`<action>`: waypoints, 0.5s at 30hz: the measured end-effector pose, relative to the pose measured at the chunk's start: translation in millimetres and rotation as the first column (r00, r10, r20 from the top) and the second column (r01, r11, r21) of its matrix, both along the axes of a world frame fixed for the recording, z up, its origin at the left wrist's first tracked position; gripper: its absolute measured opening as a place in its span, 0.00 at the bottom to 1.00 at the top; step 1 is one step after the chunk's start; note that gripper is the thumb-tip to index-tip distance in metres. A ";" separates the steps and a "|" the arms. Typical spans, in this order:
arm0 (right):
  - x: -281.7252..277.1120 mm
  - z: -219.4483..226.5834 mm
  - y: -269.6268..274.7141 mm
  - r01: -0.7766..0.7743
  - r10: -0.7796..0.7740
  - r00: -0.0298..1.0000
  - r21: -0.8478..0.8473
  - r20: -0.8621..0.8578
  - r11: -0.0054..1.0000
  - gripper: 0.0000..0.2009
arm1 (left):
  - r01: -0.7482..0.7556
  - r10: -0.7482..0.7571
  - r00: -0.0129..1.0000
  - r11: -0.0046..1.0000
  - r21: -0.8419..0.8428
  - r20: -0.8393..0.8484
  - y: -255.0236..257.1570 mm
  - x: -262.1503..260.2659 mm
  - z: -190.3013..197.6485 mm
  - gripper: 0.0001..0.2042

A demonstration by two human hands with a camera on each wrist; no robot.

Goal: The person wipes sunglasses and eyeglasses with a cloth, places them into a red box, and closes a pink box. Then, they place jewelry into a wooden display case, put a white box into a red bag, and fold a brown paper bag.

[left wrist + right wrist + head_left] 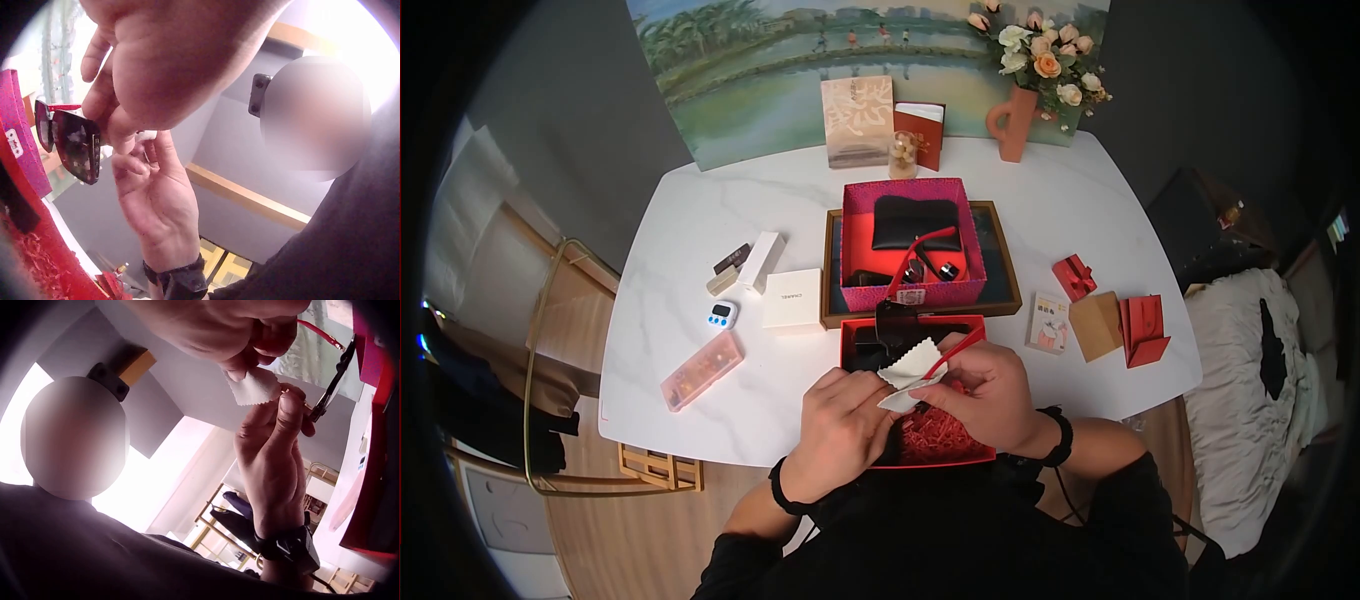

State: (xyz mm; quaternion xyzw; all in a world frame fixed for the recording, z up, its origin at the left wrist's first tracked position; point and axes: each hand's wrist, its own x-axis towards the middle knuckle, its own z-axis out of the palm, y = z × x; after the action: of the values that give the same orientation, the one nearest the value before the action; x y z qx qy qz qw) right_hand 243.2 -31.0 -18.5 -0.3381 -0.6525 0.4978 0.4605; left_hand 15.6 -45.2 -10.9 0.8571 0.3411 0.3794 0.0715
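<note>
Sunglasses [897,328] with dark lenses and red temples are held up over the near side of the worktop [670,250], above a red box [945,463] with red paper shreds [945,435] in it. The left hand [840,425] is drawn in narrow, its thumb and fingers pinching the frame at one corner, by the hinge. Its fingertips lie right next to a pale cloth [916,362] with zigzag edges; whether they touch it, I cannot tell. The right hand [990,390] is likewise closely bent, thumb and fingers pinching the cloth, which lies about the near red temple. The other temple points up and away, in front of a patterned purple box [870,299]. That box holds a black pouch [915,222] and stands on a wood-framed tray [1005,260], just beyond the red box. Left of the tray sits a white box [793,298]; to the right, well apart from the hands, are a brown envelope [1095,327] and a red wallet [1145,330].
</note>
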 end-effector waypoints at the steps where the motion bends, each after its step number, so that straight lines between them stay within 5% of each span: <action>1: -0.5 2.8 -0.9 0.000 0.000 1.000 -0.001 0.000 1.000 0.07 | -0.005 0.005 1.000 1.000 -0.015 0.007 -1.1 -1.6 -1.4 0.11; 3: -2.3 11.3 -3.0 0.000 -0.030 0.982 0.159 0.185 0.987 0.08 | -0.008 0.009 1.000 1.000 -0.030 0.014 -2.0 -3.7 -2.5 0.12; 6: -3.6 11.5 -3.5 -0.001 -0.056 0.969 0.231 0.241 0.973 0.09 | -0.012 0.013 1.000 0.999 -0.044 0.017 -2.1 -4.7 -2.3 0.13; 13: -1.0 0.6 -4.7 0.025 -0.053 0.981 0.147 0.188 0.989 0.09 | -0.005 0.006 1.000 0.999 -0.037 0.019 -1.9 -2.7 -0.7 0.13; 15: 0.3 -5.6 -2.1 0.015 -0.018 0.999 0.075 0.035 0.997 0.08 | -0.010 0.011 1.000 0.999 -0.031 0.027 -1.9 0.0 0.4 0.13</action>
State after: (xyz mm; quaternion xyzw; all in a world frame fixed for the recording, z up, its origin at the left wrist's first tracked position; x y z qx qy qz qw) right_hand 243.5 -33.1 -24.2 -0.3348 -0.6761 0.4630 0.4653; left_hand 15.6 -47.0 -10.5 0.8490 0.3503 0.3858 0.0875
